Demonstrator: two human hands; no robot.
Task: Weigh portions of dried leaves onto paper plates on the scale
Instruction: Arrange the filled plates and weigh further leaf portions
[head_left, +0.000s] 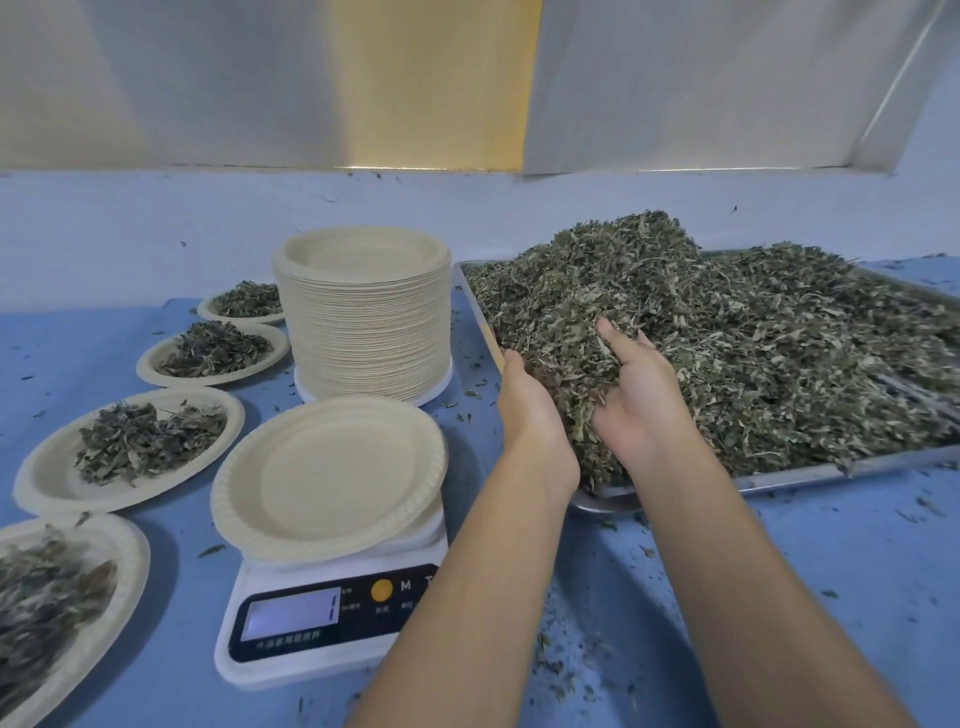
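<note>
Nearest the lens, two bare forearms (727, 571), stretched from the bottom edge to the near corner of the metal tray (841, 467). Left hand (524, 400) and right hand (639, 405) set palm toward palm, a clump of dried leaves (576, 384) pressed between, apparently to gather one portion in a single scoop. Right hand flat-palmed, one finger straight, the rest sunk in the clump, pressing rather than clenching; left hand back to the camera, fingers buried, their curl impossible to tell. Bulk of the dried leaves heaped high across the tray: crumpled, brittle-looking, grey-green flakes, light and loose enough to shed. Hence crumbs scattered over the blue table cover (857, 571). Just left of the forearms, a white scale (363, 623), lit display (291, 613) turned toward the person, with an empty paper plate (332, 478) on top, overhanging the platform, round, cream, fluted at the rim, ready for the scoop. Behind, a tall stack of plates (363, 332), close at hand for the next round. Further left, filled plates (41, 483) in a curved row, each under a low dark mound, apparently parked out of the way once weighed.
</note>
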